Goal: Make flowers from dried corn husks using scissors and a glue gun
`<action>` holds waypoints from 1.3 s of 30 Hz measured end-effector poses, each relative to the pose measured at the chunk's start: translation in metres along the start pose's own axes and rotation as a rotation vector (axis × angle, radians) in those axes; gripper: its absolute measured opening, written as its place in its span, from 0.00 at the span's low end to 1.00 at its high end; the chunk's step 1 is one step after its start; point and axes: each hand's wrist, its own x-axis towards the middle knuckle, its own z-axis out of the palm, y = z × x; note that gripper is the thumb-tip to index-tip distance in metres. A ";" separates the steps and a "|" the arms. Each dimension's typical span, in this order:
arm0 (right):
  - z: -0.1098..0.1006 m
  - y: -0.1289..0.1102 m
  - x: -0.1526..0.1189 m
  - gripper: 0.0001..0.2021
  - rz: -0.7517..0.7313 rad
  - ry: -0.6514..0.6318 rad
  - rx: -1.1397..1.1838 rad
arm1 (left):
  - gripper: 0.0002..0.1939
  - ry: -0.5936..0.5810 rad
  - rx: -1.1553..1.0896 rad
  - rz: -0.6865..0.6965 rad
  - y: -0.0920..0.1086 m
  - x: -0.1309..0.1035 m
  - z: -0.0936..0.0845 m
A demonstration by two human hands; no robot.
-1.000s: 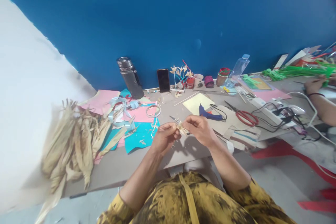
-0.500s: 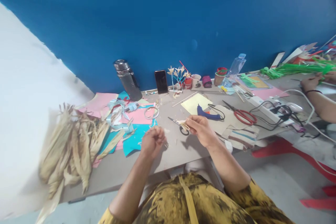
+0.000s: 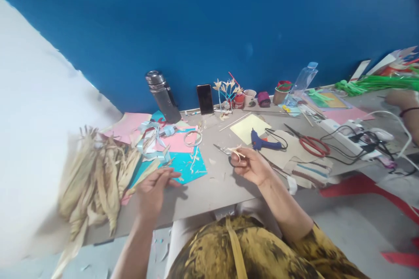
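Observation:
My right hand [image 3: 254, 168] pinches a small pale corn-husk flower [image 3: 236, 152] between thumb and fingertips, its narrow strips sticking out to the left. Small scissors [image 3: 221, 149] lie on the table behind that hand, which hides their handles in part. Over the front of the blue paper [image 3: 193, 168] is my left hand [image 3: 154, 189], fingers stretched out and holding nothing. Beside it, a loose husk strip [image 3: 144, 178] reaches from the pile of dried corn husks [image 3: 90, 178] at the left.
Behind stand a thermos [image 3: 163, 98], a phone [image 3: 205, 99] and finished husk flowers [image 3: 225, 91]. To the right lie a blue glue gun [image 3: 266, 141], red-handled scissors [image 3: 314, 146] and a power strip [image 3: 343, 137] with cables. A co-worker's hand [image 3: 401, 98] is at the far right.
My left hand has moved left, away from the right hand, and its curled fingers have opened out. My right hand still holds the husk flower. The view has shifted slightly.

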 end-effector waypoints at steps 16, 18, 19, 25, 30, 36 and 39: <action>0.018 0.027 -0.003 0.16 0.066 0.074 -0.141 | 0.03 -0.351 -0.076 0.299 0.024 0.001 0.089; 0.017 0.027 -0.003 0.18 0.025 0.106 -0.160 | 0.03 -0.336 -0.172 0.122 0.020 0.002 0.092; 0.017 0.026 -0.003 0.18 -0.011 0.120 -0.176 | 0.05 -0.340 -0.250 0.008 0.018 0.003 0.093; 0.013 0.026 -0.006 0.18 -0.160 0.101 -0.335 | 0.17 -0.479 -0.662 -0.470 0.013 0.009 0.102; 0.011 0.025 -0.007 0.15 -0.384 0.149 -0.647 | 0.17 -0.534 -0.695 -0.473 0.010 0.009 0.105; 0.018 0.016 -0.012 0.09 -0.871 0.214 -1.202 | 0.14 -0.529 -0.681 -0.482 0.008 0.009 0.110; 0.021 0.011 -0.012 0.05 -0.953 0.146 -1.346 | 0.14 -0.505 -0.647 -0.487 0.008 0.007 0.114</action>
